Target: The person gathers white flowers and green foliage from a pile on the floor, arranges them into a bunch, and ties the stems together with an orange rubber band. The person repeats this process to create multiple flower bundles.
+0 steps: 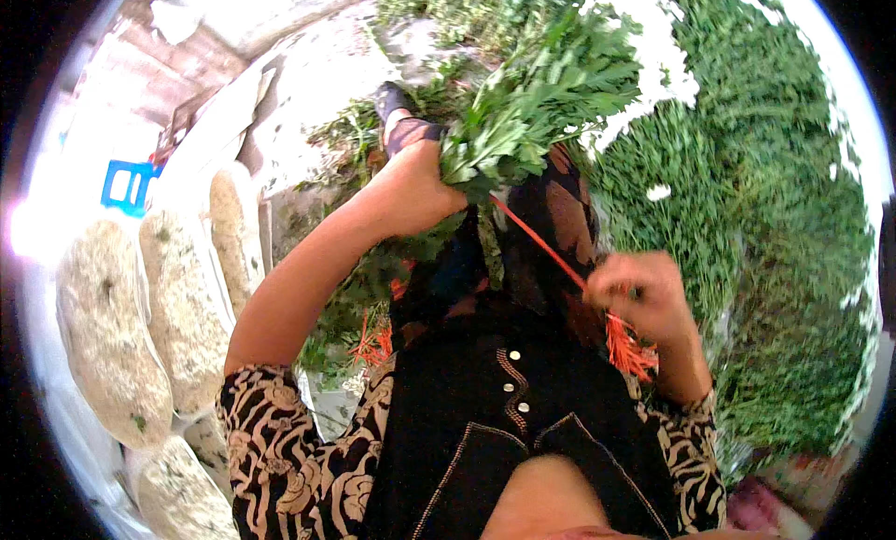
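My left hand is closed round the lower part of a bunch of leafy green stems with white flower heads, which points up and to the right. From beneath that hand a red-orange string runs taut, down to the right, to my right hand. The right hand is blurred, its fingers bent on the string's end. Just below it hangs a tuft of red-orange strings at my side. The stem ends and the string's path round them are hidden.
A wide heap of green-stemmed flowers lies on the right. Loose greenery litters the ground ahead, near my shoe. Full pale sacks stand at the left, a blue plastic object behind them. More orange strings lie by my left side.
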The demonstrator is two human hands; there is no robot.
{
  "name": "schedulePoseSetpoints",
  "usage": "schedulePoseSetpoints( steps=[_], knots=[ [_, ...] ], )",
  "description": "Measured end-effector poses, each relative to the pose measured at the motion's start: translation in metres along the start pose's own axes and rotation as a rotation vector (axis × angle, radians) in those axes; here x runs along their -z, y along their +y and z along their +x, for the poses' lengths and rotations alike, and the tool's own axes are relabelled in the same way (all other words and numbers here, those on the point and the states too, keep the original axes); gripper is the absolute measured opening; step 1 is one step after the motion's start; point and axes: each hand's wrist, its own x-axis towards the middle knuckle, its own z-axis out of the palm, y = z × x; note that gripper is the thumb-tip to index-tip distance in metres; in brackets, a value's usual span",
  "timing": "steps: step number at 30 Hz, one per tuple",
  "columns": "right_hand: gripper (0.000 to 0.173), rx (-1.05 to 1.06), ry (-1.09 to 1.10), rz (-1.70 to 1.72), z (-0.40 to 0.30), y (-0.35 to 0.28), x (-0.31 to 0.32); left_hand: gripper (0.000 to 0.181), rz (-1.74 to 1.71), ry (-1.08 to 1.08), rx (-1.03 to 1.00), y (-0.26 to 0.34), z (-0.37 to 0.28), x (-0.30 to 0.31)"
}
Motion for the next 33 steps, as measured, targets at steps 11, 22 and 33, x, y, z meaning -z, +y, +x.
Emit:
schedulePoseSetpoints(
  steps=[11,22,33],
  knots=[
    [0.017,0.335,-0.143,-0.198,0.04,-0.053,-0.013,0.036,0.5,0.31,-0.006,0.017,0.012,0.011],
    [0.026,0.44,-0.082,-0.408,0.064,-0.046,-0.022,0.053,0.408,0.307,0.04,0.008,0.012,0.019],
    [0.021,0.105,0.348,-0.245,0.077,0.007,-0.034,0.045,-0.529,-0.341,-0.003,0.014,0.001,0.005]
  ],
)
